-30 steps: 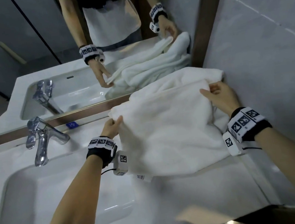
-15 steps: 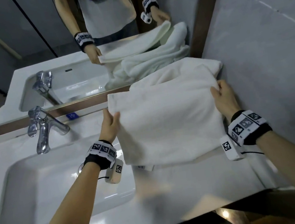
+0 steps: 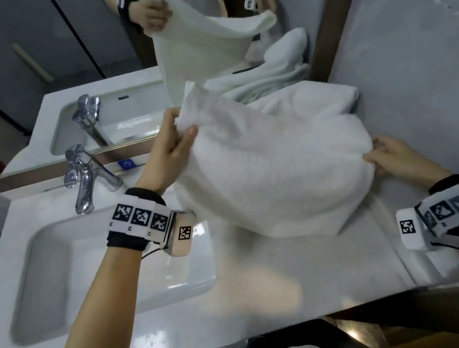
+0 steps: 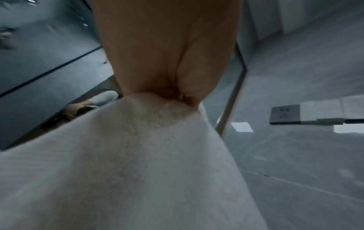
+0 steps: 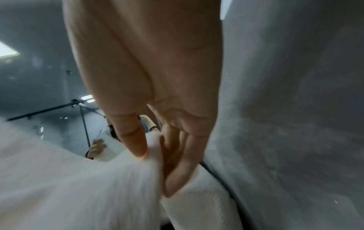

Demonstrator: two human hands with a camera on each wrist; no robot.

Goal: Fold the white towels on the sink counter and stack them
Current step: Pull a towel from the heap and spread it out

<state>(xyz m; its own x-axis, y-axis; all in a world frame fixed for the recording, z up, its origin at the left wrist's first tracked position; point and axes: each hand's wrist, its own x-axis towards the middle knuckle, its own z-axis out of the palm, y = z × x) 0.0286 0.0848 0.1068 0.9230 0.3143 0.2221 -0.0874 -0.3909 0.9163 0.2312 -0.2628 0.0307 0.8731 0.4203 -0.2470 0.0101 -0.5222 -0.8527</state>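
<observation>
A chrome tap (image 3: 87, 179) stands at the left of the head view, behind a white basin (image 3: 61, 286) sunk into the counter (image 3: 267, 286). A second towel (image 3: 309, 100) lies bunched against the mirror (image 3: 30, 69) in the upper middle, partly hidden behind the raised one. Both wrists carry white bands printed with black square codes.

The left hand (image 3: 169, 150) is lifted in the centre of the frame, its thumb and fingers pinching a corner of the white towel (image 3: 275, 173); the left wrist view shows that cloth gathered tight under the closed fingers (image 4: 189, 87). The right hand (image 3: 394, 159), at the right edge near the wall (image 3: 429, 72), grips the opposite corner low down, thumb (image 5: 133, 140) on top and fingers curled beneath. Between the two hands the towel hangs as a slanted sheet, high at the left and low at the right, its lower fold resting on the counter in the middle right of the frame.

The counter is pale and glossy, set into a corner of grey tiled walls. The mirror reflects the person's hands, the towels and the tap. A wall socket (image 4: 285, 115) shows at the right of the left wrist view.
</observation>
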